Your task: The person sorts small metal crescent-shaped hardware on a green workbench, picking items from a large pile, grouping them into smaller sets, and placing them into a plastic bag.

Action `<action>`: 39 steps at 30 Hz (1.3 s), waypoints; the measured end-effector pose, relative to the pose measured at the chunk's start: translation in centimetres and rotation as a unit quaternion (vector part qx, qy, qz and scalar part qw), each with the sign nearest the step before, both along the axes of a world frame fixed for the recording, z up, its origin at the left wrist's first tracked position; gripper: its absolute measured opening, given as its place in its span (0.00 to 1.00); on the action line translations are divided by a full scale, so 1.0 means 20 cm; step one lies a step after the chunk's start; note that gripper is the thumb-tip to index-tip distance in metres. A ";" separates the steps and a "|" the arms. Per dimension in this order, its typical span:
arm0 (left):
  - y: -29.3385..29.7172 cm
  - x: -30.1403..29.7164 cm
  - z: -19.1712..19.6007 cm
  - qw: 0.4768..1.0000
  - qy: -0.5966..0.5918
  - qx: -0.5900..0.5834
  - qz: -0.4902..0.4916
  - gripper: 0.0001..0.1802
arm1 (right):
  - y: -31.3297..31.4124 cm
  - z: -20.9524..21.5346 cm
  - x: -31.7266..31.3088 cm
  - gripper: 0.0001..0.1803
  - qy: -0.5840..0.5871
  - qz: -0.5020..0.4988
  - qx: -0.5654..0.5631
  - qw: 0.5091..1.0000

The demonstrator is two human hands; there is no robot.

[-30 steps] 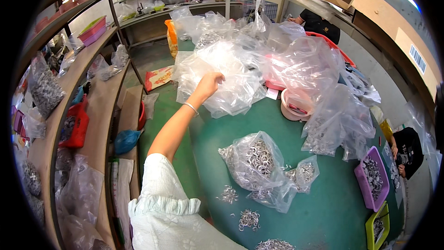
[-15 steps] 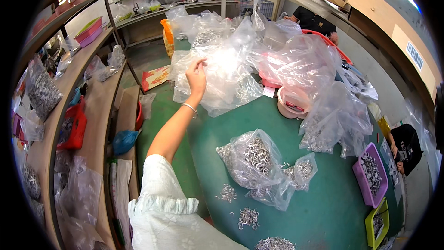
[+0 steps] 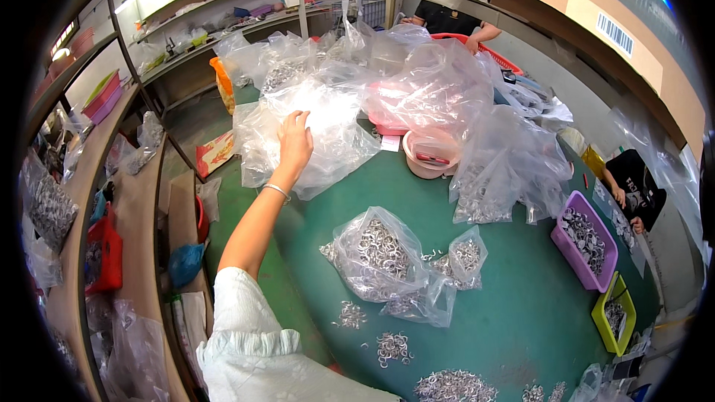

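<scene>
Piles of small metal rings (image 3: 393, 345) lie loose on the green tabletop (image 3: 521, 327) nearest the person, beside two clear bags (image 3: 376, 253) already part-filled with rings. Farther out, the left hand (image 3: 295, 143) rests, fingers spread, flat on a large empty plastic bag (image 3: 313, 134), pressing rather than gripping it. The right hand is out of view. Beyond lie a pink bowl (image 3: 430, 155) and heaped bags, so much sorting seems left.

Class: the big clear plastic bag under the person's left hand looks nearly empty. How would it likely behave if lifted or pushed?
The clear plastic bag is thin and crumpled, so probably floppy and light. Its glossy film may slip under the left hand. Pushed, it would likely bunch rather than slide.
</scene>
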State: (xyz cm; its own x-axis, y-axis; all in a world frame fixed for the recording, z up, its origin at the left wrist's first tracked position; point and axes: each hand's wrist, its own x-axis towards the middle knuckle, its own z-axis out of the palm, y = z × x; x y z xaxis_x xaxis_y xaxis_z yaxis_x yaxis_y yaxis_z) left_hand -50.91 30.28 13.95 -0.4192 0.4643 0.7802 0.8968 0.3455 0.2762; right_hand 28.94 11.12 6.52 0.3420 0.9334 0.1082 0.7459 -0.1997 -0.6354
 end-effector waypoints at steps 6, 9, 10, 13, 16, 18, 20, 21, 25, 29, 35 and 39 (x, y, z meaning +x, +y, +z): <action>0.25 0.17 0.11 0.979 -0.060 -0.039 -0.192 0.26 | 0.04 0.09 -0.08 0.16 -0.056 0.012 -0.016 0.998; 0.44 0.23 0.12 0.971 -0.076 -0.075 -0.211 0.31 | 0.04 0.07 -0.06 0.17 -0.041 0.004 -0.013 0.999; 0.50 0.20 0.12 0.975 -0.053 -0.068 -0.205 0.34 | 0.06 0.07 -0.06 0.17 -0.040 0.010 -0.014 0.999; 0.81 0.19 0.11 0.981 -0.002 -0.041 -0.188 0.44 | 0.06 0.10 -0.08 0.16 -0.046 0.000 -0.007 0.999; 0.88 0.13 0.13 0.993 -0.036 -0.068 -0.095 0.52 | 0.10 0.10 -0.07 0.15 -0.056 0.014 -0.005 0.998; 0.95 0.28 0.21 0.983 -0.117 -0.131 -0.053 0.56 | 0.06 0.11 -0.07 0.15 -0.064 -0.008 0.000 0.998; 0.99 0.28 0.22 0.973 -0.115 -0.193 -0.049 0.50 | 0.06 0.12 -0.07 0.14 -0.065 -0.019 -0.012 0.998; 1.04 0.26 0.19 0.966 -0.121 -0.221 -0.061 0.45 | 0.06 0.13 -0.07 0.15 -0.060 -0.026 -0.002 0.998; 1.15 0.06 0.09 0.980 -0.009 -0.200 0.025 0.17 | 0.10 0.09 -0.07 0.16 -0.085 0.014 0.001 0.996; 1.20 0.22 0.22 0.993 -0.105 0.026 -0.047 0.06 | 0.08 0.03 -0.02 0.18 -0.146 -0.001 0.024 0.989; 1.17 0.15 0.52 0.849 -0.346 0.343 -0.202 0.04 | 0.10 0.13 -0.10 0.19 -0.157 0.024 -0.009 0.987; 1.15 0.05 0.66 0.654 -0.473 0.496 -0.319 0.05 | 0.11 0.09 -0.09 0.18 -0.139 0.015 -0.004 0.990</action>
